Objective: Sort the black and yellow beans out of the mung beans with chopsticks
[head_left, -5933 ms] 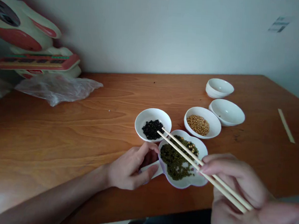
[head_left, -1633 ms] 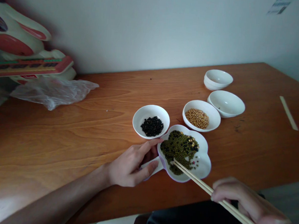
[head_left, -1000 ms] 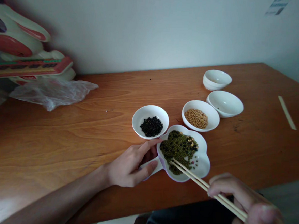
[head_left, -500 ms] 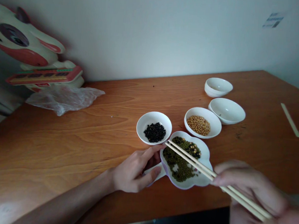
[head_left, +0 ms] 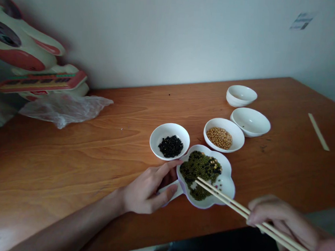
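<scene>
My left hand point(head_left: 147, 187) grips the small handle of a white scalloped flower-shaped dish point(head_left: 226, 189), its fingers reaching along the rim. The dish holds a heap of green mung beans point(head_left: 200, 168) mixed with some black and yellow beans. My right hand point(head_left: 285, 225) is shut on a pair of wooden chopsticks point(head_left: 225, 208). Their tips hang over the lower part of the heap, and I cannot tell whether they touch it. Nothing shows between the tips.
Above the dish stand a white bowl point(head_left: 170, 130) of black beans and a white bowl point(head_left: 225, 123) of soybeans. Two more white bowls point(head_left: 250, 121) point(head_left: 240, 95) sit further back on the wooden table point(head_left: 67, 156). A plastic bag point(head_left: 63, 110) lies by a large painted figure point(head_left: 26, 50).
The chopsticks have swung from the upper part of the dish down to the lower heap, and my right hand has moved down and right. My left hand still holds the handle.
</scene>
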`<state>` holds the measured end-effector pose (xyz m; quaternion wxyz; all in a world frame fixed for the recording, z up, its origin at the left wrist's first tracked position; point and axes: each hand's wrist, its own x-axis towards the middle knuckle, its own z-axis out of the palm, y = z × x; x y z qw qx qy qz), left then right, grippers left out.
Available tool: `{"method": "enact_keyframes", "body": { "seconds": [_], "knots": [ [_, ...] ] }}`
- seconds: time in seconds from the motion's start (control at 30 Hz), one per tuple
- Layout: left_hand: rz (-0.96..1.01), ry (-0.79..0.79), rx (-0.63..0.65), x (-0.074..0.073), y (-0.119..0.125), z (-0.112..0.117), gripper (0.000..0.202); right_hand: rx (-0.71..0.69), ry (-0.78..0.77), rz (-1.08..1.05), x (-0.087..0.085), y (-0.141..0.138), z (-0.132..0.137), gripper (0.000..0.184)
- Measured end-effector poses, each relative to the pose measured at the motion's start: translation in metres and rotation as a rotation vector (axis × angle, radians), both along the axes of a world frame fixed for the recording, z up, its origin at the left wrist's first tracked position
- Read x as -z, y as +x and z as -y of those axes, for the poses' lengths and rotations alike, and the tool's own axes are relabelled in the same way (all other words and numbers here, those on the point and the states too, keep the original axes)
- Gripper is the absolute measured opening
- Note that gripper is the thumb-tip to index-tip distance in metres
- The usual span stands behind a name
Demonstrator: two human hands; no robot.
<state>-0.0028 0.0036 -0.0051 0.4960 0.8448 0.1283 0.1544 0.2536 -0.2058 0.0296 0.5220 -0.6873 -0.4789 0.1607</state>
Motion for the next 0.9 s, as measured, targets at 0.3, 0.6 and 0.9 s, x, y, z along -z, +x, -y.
{"method": "enact_keyframes", "body": {
  "seconds": [0.3,0.6,0.9],
  "knots": [
    [-0.028,-0.01,-0.009,-0.002,-0.001,0.001,0.065,-0.188,-0.151,-0.068,0.002,-0.007,0.003,0.079],
    [-0.033,-0.036,-0.005,0.0,-0.002,0.001,0.065,-0.147,-0.129,-0.037,0.003,-0.002,0.018,0.075],
    [-0.043,-0.033,-0.012,-0.002,-0.003,0.001,0.064,-0.105,-0.11,-0.022,0.0,-0.01,0.008,0.07]
  ]
}}
